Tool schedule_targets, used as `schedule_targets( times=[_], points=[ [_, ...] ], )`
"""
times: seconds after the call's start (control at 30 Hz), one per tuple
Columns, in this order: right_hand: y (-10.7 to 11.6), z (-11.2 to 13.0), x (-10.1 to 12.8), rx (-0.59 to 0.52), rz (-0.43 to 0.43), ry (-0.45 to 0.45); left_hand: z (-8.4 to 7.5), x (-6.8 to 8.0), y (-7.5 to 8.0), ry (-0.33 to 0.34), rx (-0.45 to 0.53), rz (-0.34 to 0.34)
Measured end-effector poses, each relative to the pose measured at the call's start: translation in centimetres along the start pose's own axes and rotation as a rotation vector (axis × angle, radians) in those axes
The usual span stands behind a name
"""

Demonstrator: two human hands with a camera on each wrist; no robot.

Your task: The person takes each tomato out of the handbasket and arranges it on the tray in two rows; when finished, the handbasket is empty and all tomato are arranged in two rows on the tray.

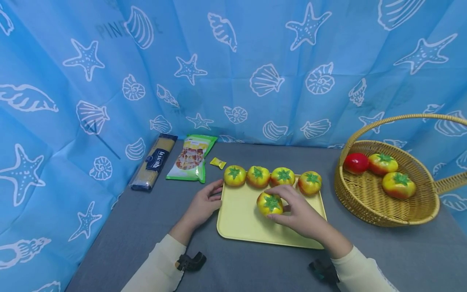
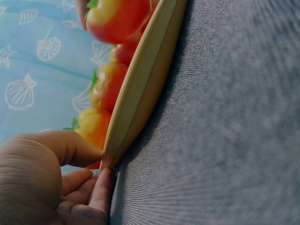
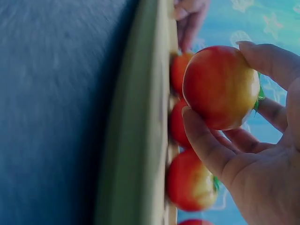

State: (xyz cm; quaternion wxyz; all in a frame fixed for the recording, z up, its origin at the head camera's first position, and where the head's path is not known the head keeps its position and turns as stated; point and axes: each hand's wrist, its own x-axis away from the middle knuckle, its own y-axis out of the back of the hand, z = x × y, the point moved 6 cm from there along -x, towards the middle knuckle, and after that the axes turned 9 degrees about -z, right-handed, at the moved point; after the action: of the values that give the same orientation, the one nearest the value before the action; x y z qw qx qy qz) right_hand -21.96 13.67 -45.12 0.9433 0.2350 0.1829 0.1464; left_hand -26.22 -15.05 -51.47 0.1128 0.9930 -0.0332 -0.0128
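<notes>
My right hand (image 1: 297, 211) grips a yellow-red tomato (image 1: 270, 204) with a green leafy top, thumb and fingers around its sides. In the right wrist view that tomato (image 3: 220, 87) is held above the yellow tray (image 1: 240, 223). Several similar tomatoes stand in a row along the tray's far edge, from the one at the left corner (image 1: 235, 175) to the one at the right (image 1: 309, 183). At the tray's left side, my left hand (image 1: 204, 205) pinches the rim; the left wrist view shows the thumb (image 2: 77, 147) at the rim and fingers beneath.
On the right stands a wicker basket (image 1: 386, 221) with a tall handle, holding a red fruit (image 1: 356, 163) and two tomatoes (image 1: 399, 185). Back left lie a spaghetti pack (image 1: 153, 162), a green-edged food bag (image 1: 191, 158) and a small yellow packet (image 1: 218, 163). A blue curtain (image 1: 233, 81) hangs behind.
</notes>
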Motion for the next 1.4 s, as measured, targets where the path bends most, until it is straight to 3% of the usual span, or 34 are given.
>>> schedule_targets(
  times=[0.4,0.87,1.13,1.4],
  points=[
    [-4.5,1.1,-1.6,0.103,0.144,0.088,0.0,-0.1,-0.1,-0.008,0.030,0.021],
    [-6.5,1.6,-3.9,0.153,0.073,0.066,-0.1,0.1,0.0,-0.023,0.028,0.016],
    [-7.0,1.3,-5.0,0.151,0.033,0.013,0.1,-0.1,0.1,-0.009,0.036,0.022],
    [-7.5,1.3,-5.6,0.105,-0.002,0.029,-0.1,0.0,0.2,-0.002,0.026,0.018]
  ],
)
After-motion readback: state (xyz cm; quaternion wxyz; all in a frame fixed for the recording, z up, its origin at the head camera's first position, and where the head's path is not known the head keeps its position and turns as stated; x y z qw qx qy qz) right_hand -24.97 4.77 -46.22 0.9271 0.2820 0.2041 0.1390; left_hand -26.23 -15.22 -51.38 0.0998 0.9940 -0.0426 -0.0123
